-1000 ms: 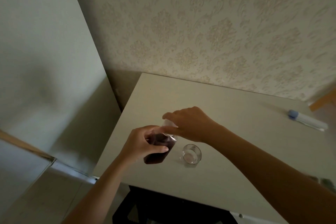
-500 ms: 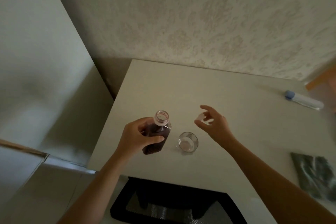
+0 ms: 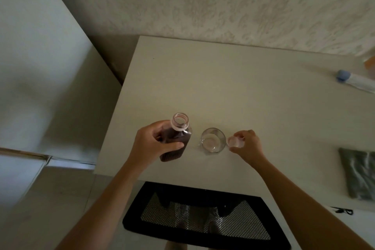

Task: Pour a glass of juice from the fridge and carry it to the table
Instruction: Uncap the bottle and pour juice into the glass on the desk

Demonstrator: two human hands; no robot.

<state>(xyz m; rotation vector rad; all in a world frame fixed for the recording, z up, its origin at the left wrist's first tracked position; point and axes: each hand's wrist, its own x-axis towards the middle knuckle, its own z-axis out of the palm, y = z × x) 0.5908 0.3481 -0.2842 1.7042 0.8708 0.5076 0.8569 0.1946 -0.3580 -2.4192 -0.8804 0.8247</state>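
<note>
A bottle of dark juice [image 3: 178,138] stands uncapped near the front left of the pale table [image 3: 233,87]. My left hand [image 3: 154,144] is wrapped around its body. Just right of it stands a small clear glass [image 3: 213,142] that looks empty. My right hand [image 3: 246,146] is right of the glass, low over the tabletop, pinching the bottle's pale cap [image 3: 235,141] between thumb and fingers.
A white tube with a blue cap [image 3: 355,81] lies at the far right of the table. A dark green cloth [image 3: 359,174] lies at the right front edge. A black mesh chair back [image 3: 203,217] is tucked under the front edge. Patterned wall behind.
My right hand twisted the cap off the bottle, lifted it away to the right and brought it down beside the glass. The left hand kept hold of the bottle.
</note>
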